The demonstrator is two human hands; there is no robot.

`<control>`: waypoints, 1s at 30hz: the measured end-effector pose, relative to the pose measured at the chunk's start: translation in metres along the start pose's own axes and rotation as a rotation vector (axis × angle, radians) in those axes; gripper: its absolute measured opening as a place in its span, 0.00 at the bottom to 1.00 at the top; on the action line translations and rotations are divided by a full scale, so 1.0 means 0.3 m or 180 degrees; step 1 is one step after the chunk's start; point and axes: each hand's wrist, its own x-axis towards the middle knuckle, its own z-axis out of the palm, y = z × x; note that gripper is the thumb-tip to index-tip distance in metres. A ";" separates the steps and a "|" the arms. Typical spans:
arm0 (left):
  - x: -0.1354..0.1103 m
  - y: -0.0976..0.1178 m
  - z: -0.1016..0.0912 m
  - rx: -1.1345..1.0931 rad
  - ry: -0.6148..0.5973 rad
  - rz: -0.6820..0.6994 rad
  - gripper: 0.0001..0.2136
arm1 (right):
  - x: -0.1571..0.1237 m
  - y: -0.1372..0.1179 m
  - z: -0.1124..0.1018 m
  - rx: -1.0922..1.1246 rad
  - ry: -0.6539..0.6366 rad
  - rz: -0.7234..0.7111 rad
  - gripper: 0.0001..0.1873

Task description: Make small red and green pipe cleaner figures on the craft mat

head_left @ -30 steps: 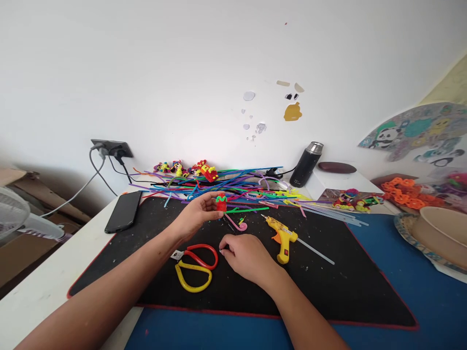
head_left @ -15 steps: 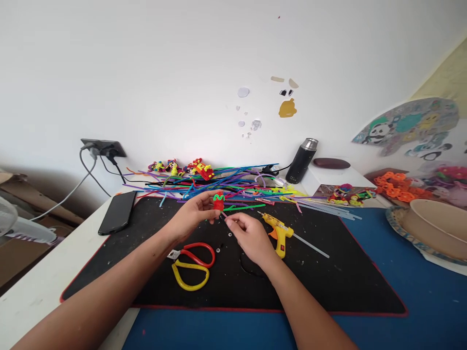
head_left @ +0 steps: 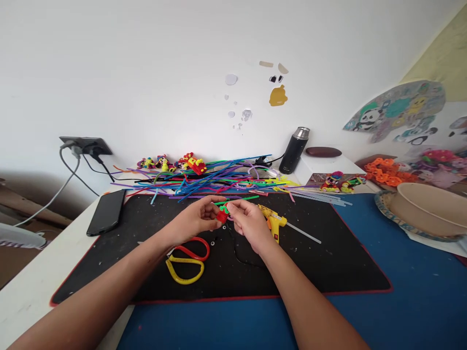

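A smooth white wall [head_left: 146, 73] rises behind a blue-and-white table [head_left: 204, 325], where a flat, red-edged black mat [head_left: 310, 272] lies before a tangle of slim multicoloured stems [head_left: 215, 175]. Above the mat, the left hand [head_left: 193, 218] pinches a small, fuzzy red piece [head_left: 221, 217] between its fingers; the right hand's [head_left: 251, 226] fingers bunch at its upper end, their hold hidden. Its long axis tilts, top leaning rightward.

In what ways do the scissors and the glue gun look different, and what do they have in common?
The scissors have one red and one yellow handle loop, while the glue gun has a yellow body with an orange trigger. The left forearm partly hides the scissors; the right hand and wrist partly hide the glue gun. Both lie on the black mat.
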 end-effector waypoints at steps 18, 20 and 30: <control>0.014 -0.034 0.050 -0.0474 0.0486 0.0068 0.21 | 0.005 0.010 -0.009 0.0243 0.0165 -0.0024 0.21; 0.015 -0.036 0.051 -0.0471 0.0516 0.0069 0.21 | 0.005 0.008 -0.009 0.0243 0.0147 -0.0028 0.21; 0.019 -0.052 0.058 -0.0650 0.0664 0.0108 0.19 | 0.004 0.012 -0.010 0.0204 0.0179 -0.0068 0.20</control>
